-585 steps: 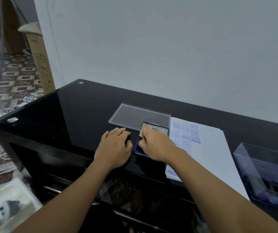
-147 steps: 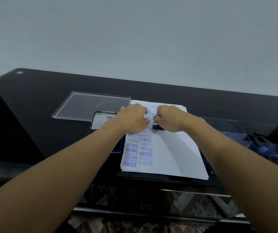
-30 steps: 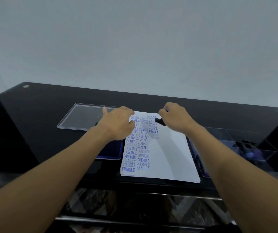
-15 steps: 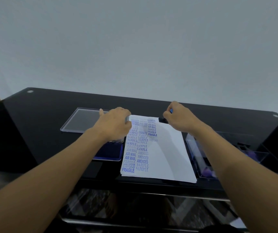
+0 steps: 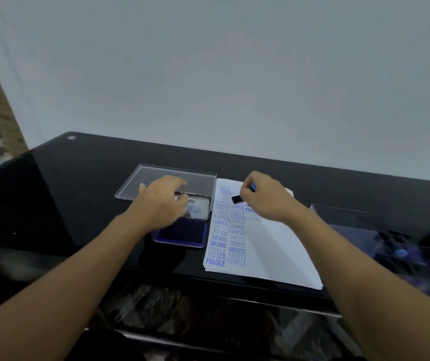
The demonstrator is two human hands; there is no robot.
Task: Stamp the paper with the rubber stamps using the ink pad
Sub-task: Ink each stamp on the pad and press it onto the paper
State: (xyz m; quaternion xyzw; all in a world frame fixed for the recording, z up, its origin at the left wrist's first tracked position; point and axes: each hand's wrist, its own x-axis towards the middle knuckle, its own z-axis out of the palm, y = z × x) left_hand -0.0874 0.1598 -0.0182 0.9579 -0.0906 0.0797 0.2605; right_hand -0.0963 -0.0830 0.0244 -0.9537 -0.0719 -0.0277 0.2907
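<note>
White paper (image 5: 268,246) lies on the black glass table, its left columns filled with blue stamped words. My right hand (image 5: 266,198) pinches a small black rubber stamp (image 5: 237,199) with a blue handle, held just above the top of the paper. Left of the sheet sits the open ink pad (image 5: 182,234), its blue pad facing up and its lid raised behind. My left hand (image 5: 163,198) rests on the pad's lid and left edge, fingers loosely bent. Motion blur hides exactly how they touch.
A clear acrylic lid (image 5: 156,182) lies flat behind the ink pad. A clear box (image 5: 380,238) with several stamps stands to the right of the paper. The table's front edge (image 5: 208,285) runs close below the paper.
My left hand slid left from the paper's edge onto the ink pad. My right hand with the stamp lifted and moved slightly toward the paper's middle top.
</note>
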